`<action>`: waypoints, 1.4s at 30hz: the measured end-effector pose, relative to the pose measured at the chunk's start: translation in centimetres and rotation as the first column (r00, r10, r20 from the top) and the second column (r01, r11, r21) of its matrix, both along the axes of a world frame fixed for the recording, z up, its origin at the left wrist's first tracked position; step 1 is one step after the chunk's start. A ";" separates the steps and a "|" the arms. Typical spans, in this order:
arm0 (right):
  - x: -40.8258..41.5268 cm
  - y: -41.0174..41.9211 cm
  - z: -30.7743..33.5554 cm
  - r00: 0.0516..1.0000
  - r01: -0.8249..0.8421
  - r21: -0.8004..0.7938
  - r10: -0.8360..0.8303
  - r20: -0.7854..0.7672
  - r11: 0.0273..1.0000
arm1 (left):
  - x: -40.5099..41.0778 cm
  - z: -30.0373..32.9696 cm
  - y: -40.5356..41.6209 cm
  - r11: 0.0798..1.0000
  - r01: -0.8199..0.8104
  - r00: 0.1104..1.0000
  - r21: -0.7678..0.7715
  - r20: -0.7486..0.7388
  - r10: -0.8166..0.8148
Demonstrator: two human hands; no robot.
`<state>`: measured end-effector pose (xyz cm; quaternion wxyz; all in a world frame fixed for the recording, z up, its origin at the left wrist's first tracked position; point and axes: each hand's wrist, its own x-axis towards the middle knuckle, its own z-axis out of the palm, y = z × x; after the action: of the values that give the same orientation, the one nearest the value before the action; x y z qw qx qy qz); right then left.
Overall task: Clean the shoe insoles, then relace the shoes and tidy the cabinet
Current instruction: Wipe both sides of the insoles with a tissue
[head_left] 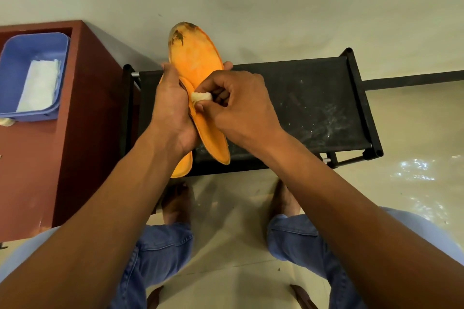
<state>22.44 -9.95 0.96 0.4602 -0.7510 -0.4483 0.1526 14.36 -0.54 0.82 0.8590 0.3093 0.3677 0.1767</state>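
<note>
over the rack [313,98], left hand [173,108] grips two orange insoles [195,63] stacked, fingers wrapped round the edges. right hand [238,103] pinches a small white wipe [199,96] against the top insole mid-length. cleaning step, early by my read. next likely needs working toward the dark stain [179,37] at the tip.

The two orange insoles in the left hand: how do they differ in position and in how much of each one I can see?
The front insole shows almost whole, with dark stains near its toe; the back insole is mostly hidden, with only its lower end showing. The right hand presses a small white wipe on the front insole, not on the back insole. Both are orange, and the left hand holds them together.
</note>
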 end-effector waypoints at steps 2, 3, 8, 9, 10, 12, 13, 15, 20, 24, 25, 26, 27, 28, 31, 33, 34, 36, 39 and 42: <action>0.3 0.1 0.0 0.997 0.060 0.039 -0.062 0.043 0.997 | 0.0 0.1 -0.7 1.000 0.017 1.000 0.004 0.006 -0.017; 0.5 0.1 0.0 0.994 0.094 0.061 -0.098 0.054 0.994 | 0.1 0.2 -1.2 0.999 0.034 0.999 0.014 -0.001 -0.034; 1.9 0.0 0.3 0.979 0.201 0.095 -0.204 0.019 0.975 | 0.5 0.7 -2.7 0.984 0.161 0.986 0.070 -0.054 -0.157; 2.0 -0.1 0.4 0.982 0.187 0.077 -0.188 -0.003 0.979 | 0.4 0.8 -2.7 0.982 0.171 0.984 0.080 -0.071 -0.165; 2.0 -0.2 0.5 0.986 0.165 0.059 -0.164 -0.031 0.985 | 0.4 0.8 -2.6 0.982 0.172 0.983 0.081 -0.083 -0.166; 1.8 -0.2 0.4 0.991 0.105 0.022 -0.102 -0.082 0.994 | 0.1 0.8 -2.2 0.985 0.159 0.984 0.069 -0.090 -0.152; 1.6 -0.1 0.4 0.993 0.068 0.004 -0.067 -0.092 0.998 | 0.0 0.7 -1.8 0.988 0.143 0.986 0.061 -0.092 -0.137; 1.2 -0.1 0.5 0.994 -0.024 -0.034 0.020 -0.107 0.999 | -0.2 0.5 -1.0 0.994 0.099 0.991 0.050 -0.098 -0.094; 0.2 -0.3 0.6 0.976 -0.172 -0.129 0.151 -0.157 0.977 | -0.3 0.3 0.2 0.998 0.063 0.994 0.010 -0.086 -0.062; 0.0 -0.4 0.7 0.988 -0.121 -0.114 0.109 -0.105 0.986 | -0.3 0.3 0.1 0.998 0.053 0.994 0.020 -0.099 -0.051; 0.1 -0.4 0.6 0.994 -0.082 -0.100 0.075 -0.077 0.992 | -0.3 0.3 -0.1 0.999 0.047 0.993 0.023 -0.109 -0.044; 0.2 -0.3 0.5 0.998 -0.037 -0.084 0.034 -0.043 0.996 | -0.3 0.5 -0.3 0.998 0.049 0.992 0.029 -0.114 -0.045; 0.3 -0.2 0.3 1.000 0.014 -0.073 -0.015 -0.009 0.997 | -0.3 0.6 -0.5 0.998 0.056 0.992 0.033 -0.114 -0.052; 0.5 -0.1 0.2 0.998 0.069 -0.062 -0.068 0.017 0.996 | -0.2 0.7 -0.9 0.997 0.065 0.992 0.036 -0.111 -0.061; 1.4 0.0 0.0 0.974 0.223 -0.025 -0.222 0.043 0.975 | 0.1 1.1 -2.2 0.995 0.102 0.991 0.018 -0.085 -0.100; 2.1 -0.1 0.1 0.955 0.291 -0.009 -0.290 0.058 0.957 | 0.3 1.2 -2.8 0.992 0.128 0.989 0.006 -0.070 -0.128; 2.4 -0.2 0.1 0.947 0.317 -0.002 -0.317 0.062 0.948 | 0.3 1.2 -3.0 0.990 0.144 0.988 0.005 -0.064 -0.143; 2.8 -0.3 0.3 0.937 0.346 0.004 -0.346 0.059 0.938 | 0.3 1.2 -3.2 0.986 0.166 0.985 0.000 -0.047 -0.166; 2.5 -0.2 0.4 0.951 0.305 -0.022 -0.304 0.055 0.952 | 0.2 1.5 -3.1 0.991 0.137 0.989 0.002 -0.055 -0.137; 1.5 0.0 0.3 0.973 0.227 -0.062 -0.229 -0.022 0.972 | 0.0 1.3 -2.3 0.996 0.084 0.993 0.025 -0.082 -0.082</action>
<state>23.93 -9.96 1.29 0.4588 -0.8083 -0.3478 0.1228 14.36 -2.81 2.17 0.8455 0.3433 0.3866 0.1333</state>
